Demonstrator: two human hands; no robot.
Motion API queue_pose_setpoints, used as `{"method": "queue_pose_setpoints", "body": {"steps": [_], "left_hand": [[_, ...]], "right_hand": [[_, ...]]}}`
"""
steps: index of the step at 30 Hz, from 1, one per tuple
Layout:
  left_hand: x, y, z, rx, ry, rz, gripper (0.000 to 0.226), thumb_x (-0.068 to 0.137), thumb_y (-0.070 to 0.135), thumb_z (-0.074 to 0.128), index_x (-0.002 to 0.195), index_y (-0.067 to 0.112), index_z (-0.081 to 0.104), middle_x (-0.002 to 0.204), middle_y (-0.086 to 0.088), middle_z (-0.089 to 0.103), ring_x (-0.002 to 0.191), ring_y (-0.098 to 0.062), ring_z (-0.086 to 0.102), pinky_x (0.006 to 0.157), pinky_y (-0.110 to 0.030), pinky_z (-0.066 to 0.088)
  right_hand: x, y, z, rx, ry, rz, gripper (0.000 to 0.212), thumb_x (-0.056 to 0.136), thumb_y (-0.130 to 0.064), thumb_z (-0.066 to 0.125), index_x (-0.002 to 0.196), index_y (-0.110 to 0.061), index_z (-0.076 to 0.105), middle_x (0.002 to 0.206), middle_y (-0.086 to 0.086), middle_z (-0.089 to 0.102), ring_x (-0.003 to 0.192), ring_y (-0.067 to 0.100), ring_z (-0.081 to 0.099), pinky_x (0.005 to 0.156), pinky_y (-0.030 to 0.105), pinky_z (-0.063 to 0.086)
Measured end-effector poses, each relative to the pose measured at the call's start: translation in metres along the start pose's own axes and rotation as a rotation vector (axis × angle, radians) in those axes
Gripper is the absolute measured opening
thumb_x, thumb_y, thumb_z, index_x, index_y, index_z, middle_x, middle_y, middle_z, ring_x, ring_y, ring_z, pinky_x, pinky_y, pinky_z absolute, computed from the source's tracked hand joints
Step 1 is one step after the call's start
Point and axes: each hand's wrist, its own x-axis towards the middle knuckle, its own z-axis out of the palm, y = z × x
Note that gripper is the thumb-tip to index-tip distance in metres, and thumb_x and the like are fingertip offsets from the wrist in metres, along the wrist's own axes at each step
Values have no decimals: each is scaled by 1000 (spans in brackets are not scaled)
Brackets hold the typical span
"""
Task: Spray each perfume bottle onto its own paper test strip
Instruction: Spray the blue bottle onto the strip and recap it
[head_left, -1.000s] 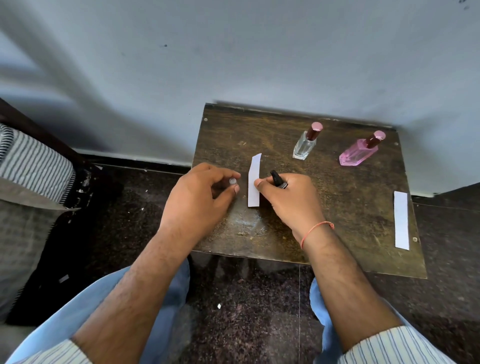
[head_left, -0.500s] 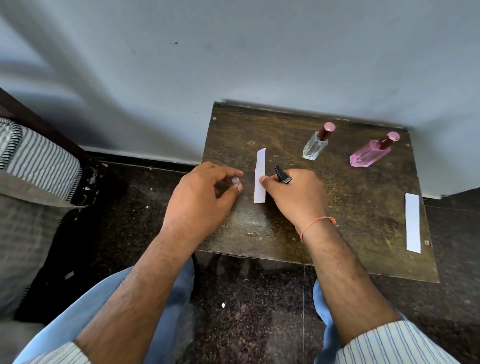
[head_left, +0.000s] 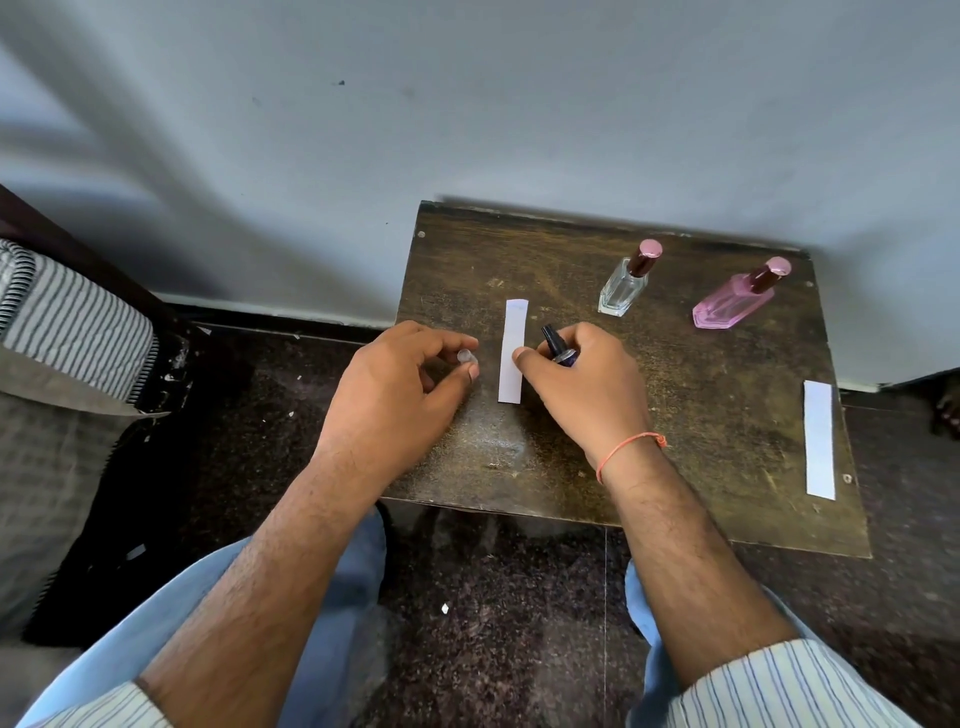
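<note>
- Dark bottle (head_left: 560, 349) sits in the right hand (head_left: 582, 384), fingers wrapped round its body, black nozzle uncapped and tilted toward the near strip (head_left: 513, 351).
- Left hand (head_left: 400, 384) pinches a small clear cap (head_left: 465, 357) between thumb and forefinger, just left of that strip.
- Near strip lies flat on the table (head_left: 675, 415) between the two hands; the right thumb touches its right edge.
- Step in hand, as I judge it: spraying the first bottle onto this strip.
- Next move calls for a press on the nozzle while it is aimed at the paper, then recapping.
- Clear bottle (head_left: 626, 283) and pink bottle (head_left: 735, 304) stand capped at the table's far side; the far strip (head_left: 820, 439) lies by the right edge, so two sprays seem left.
</note>
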Motion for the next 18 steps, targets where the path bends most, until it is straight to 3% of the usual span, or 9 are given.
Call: {"method": "queue_pose_setpoints", "body": {"steps": [4, 6, 8, 10, 14, 18], "left_hand": [[1, 2, 2, -187, -15, -45, 16, 97, 32, 80, 113, 36, 81, 69, 24, 64, 59, 2, 55, 56, -7, 43], [3, 5, 3, -295, -24, -65, 14, 99, 32, 78, 111, 35, 82, 57, 12, 59, 49, -3, 42, 50, -10, 35], [5, 9, 3, -371, -45, -73, 13, 99, 34, 77, 111, 36, 82, 67, -18, 66, 55, -11, 39, 51, -21, 35], [5, 13, 5, -445, -67, -71, 13, 100, 34, 76, 109, 39, 83, 82, -33, 67, 61, -21, 39, 57, -28, 34], [6, 18, 14, -536, -137, -24, 14, 100, 40, 75, 111, 43, 83, 101, -39, 71, 74, -25, 50, 70, -40, 44], [4, 26, 25, -550, -169, -6, 17, 94, 51, 73, 107, 46, 83, 104, -38, 72, 72, -28, 52, 71, -42, 45]], "right_hand": [[-3, 4, -6, 95, -63, -56, 15, 92, -41, 76, 95, -28, 68, 86, -14, 72, 83, 7, 68, 73, 32, 49], [-4, 9, -11, 139, -92, -91, 13, 94, -38, 74, 100, -29, 67, 89, -13, 72, 85, 9, 68, 75, 35, 52], [-4, 17, -17, 184, -123, -121, 10, 96, -34, 71, 102, -30, 65, 84, -13, 68, 78, 11, 64, 71, 36, 49], [-5, 25, -23, 249, -178, -123, 6, 96, -33, 64, 101, -33, 62, 74, -15, 59, 67, 14, 54, 65, 37, 42], [-8, 39, -33, 278, -243, -174, 11, 93, -34, 53, 103, -33, 59, 77, -5, 52, 69, 18, 48, 63, 43, 38], [-14, 50, -46, 204, -212, -319, 10, 105, -26, 65, 113, -29, 58, 85, -6, 60, 68, 15, 61, 57, 38, 54]]}}
